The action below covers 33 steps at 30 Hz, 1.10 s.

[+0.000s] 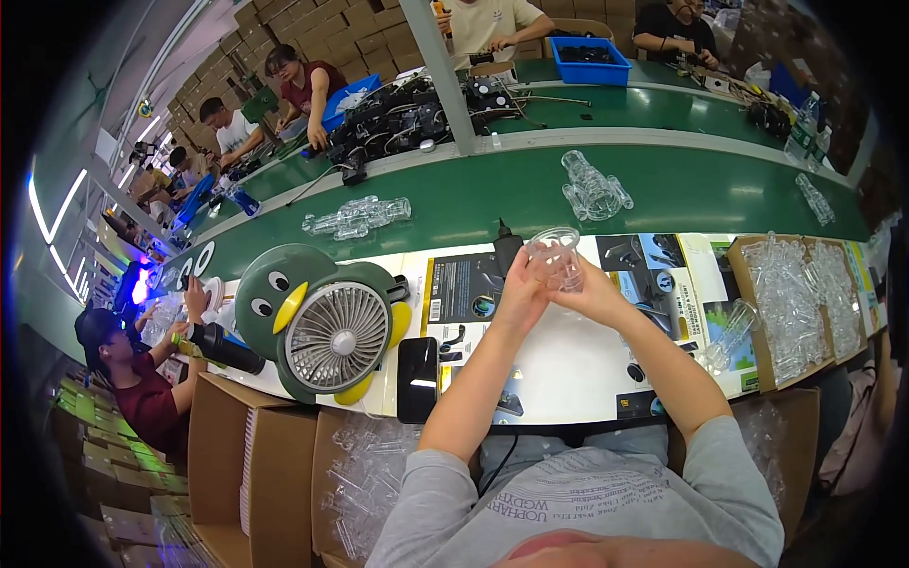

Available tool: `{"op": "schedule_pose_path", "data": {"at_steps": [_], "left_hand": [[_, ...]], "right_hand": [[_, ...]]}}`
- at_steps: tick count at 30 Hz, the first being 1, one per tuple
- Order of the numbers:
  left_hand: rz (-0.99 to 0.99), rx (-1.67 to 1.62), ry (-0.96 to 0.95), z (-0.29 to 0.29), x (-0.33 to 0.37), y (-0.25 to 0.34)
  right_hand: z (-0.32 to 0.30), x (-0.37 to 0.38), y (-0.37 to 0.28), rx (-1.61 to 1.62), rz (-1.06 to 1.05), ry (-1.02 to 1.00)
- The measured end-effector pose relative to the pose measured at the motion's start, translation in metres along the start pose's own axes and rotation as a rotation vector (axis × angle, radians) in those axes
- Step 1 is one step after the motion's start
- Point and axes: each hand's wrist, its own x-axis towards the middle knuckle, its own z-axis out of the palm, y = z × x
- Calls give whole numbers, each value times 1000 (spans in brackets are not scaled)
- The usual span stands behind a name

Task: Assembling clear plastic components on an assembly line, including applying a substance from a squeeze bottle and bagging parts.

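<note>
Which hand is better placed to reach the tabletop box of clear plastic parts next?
Probably the right hand: the box is nearer it than the left hand, though both hold a clear part.

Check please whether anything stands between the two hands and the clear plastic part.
Nothing visible does: the left hand and the right hand hold the clear plastic part directly. The dark pointed tool is beside the left hand, not in between.

Dark green on the penguin-shaped fan [320, 317], with yellow on beak [291, 308] and feet [401, 322], grey on the grille [343, 371]. Transparent and colourless on the held plastic part [559, 242]. Black on the phone [418, 379]. Green across the counter [701, 201]. Light grey, dark-lettered, on the near T-shirt [578, 502].
</note>
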Motion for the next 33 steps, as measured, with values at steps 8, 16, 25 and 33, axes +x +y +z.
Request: {"op": "schedule_pose_path", "data": {"at_steps": [8, 16, 25, 33], "left_hand": [[-15, 151, 26, 0, 3, -3], [-200, 247, -101, -10, 8, -25], [-187, 308, -73, -12, 7, -19], [-167, 293, -44, -16, 8, -22]], "right_hand": [[-43, 35, 33, 786, 194, 432], [-59, 97, 51, 1194, 162, 435], [-75, 133, 77, 1451, 213, 378], [-81, 106, 63, 1392, 238, 416]]}}
